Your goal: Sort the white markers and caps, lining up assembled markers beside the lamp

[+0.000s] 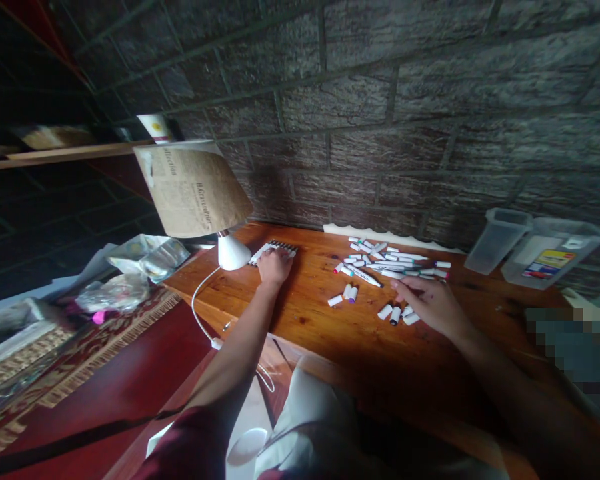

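Observation:
My left hand (275, 267) lies on a small white spiral notepad (273, 251) near the back of a varnished wooden desk (310, 320). Its fingertips are hidden against the pad. My right hand (427, 303) is stretched out with its fingers apart, its fingertips close to a loose heap of white-barrelled markers (387, 261). Several short white marker caps (395, 313) lie just left of that hand, and a few more (347, 293) lie farther left. The hand holds nothing that I can see.
A table lamp (233, 252) with a newsprint-patterned shade stands left of the notepad, its white cord trailing over the desk edge. Clear plastic boxes (545, 247) stand at the right. A brick wall (380, 100) backs the desk. Plastic bags (145, 260) lie beyond its left edge.

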Demonstrator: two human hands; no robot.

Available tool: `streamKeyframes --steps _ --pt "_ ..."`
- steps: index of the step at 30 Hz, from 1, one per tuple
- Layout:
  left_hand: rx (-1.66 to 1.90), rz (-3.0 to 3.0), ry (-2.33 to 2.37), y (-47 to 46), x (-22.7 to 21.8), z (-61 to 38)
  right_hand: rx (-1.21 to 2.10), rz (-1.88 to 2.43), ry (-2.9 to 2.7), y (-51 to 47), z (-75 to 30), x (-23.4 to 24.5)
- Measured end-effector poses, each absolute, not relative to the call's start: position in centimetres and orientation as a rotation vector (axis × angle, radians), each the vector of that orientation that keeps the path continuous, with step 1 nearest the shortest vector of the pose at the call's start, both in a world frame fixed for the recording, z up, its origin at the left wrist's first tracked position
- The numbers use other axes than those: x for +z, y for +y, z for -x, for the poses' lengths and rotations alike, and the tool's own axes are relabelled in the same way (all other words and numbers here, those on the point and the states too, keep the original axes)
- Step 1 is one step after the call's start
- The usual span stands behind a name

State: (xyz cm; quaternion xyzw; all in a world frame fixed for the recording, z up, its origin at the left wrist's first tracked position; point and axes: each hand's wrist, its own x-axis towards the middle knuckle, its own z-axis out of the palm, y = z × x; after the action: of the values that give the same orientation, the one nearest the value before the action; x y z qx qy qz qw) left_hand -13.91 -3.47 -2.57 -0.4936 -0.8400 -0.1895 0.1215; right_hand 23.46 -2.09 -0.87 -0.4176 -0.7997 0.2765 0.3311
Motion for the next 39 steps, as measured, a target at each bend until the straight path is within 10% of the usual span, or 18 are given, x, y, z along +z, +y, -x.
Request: streamKeyframes --steps 29,39 --pt "-0.596 1.424 -2.438 -3.6 -2.0 13.2 0.710 1.134 -2.118 -2.0 -23.5 -1.3" --pt "-0.790 2.534 -1.834 -4.2 -1.5 6.8 0.107 0.838 -2.346 -0.1 -20.7 -3.1"
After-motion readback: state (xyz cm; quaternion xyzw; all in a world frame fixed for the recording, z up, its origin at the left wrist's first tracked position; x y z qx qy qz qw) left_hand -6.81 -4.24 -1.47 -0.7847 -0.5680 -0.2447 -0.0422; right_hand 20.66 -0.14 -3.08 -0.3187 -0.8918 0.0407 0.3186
